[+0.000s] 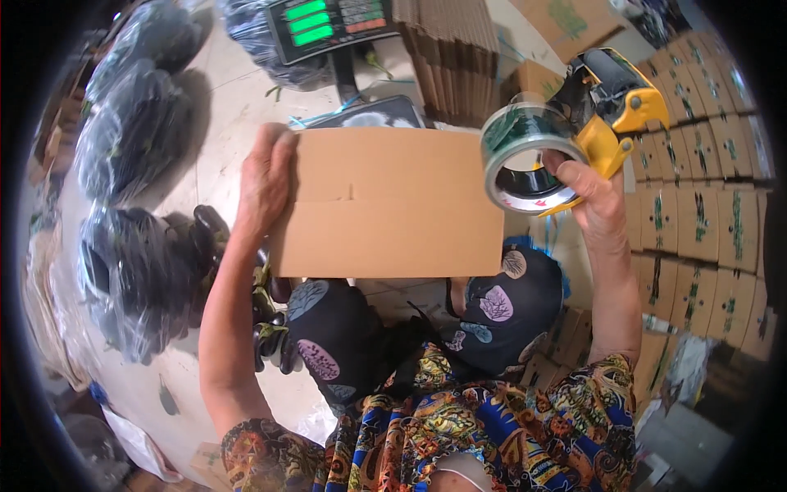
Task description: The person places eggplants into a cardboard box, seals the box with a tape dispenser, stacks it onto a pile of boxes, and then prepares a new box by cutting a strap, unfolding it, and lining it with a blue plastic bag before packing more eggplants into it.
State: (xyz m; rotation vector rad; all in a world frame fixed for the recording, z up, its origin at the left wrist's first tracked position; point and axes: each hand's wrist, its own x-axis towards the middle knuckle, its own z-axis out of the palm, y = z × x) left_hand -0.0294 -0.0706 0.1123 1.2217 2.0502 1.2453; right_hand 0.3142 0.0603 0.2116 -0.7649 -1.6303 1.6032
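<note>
A brown cardboard box (387,234) is held up before me, above my knees, with a closed seam running across the face toward me. My left hand (268,175) grips its left edge, fingers over the far corner. In my right hand (593,190) is a yellow and black packing tape dispenser (605,132). It carries a roll of green tape (522,144), close to the right edge of the box; whether the two touch is not clear. Part of a platform scale (381,111) shows just beyond the box.
Plastic bags of eggplants (135,132) stand on the floor at left, with loose eggplants (270,338) near my left knee. The scale's display (310,24) is lit green. Flattened cardboard (452,55) is stacked beyond the box. Taped cartons (695,215) form a wall at right.
</note>
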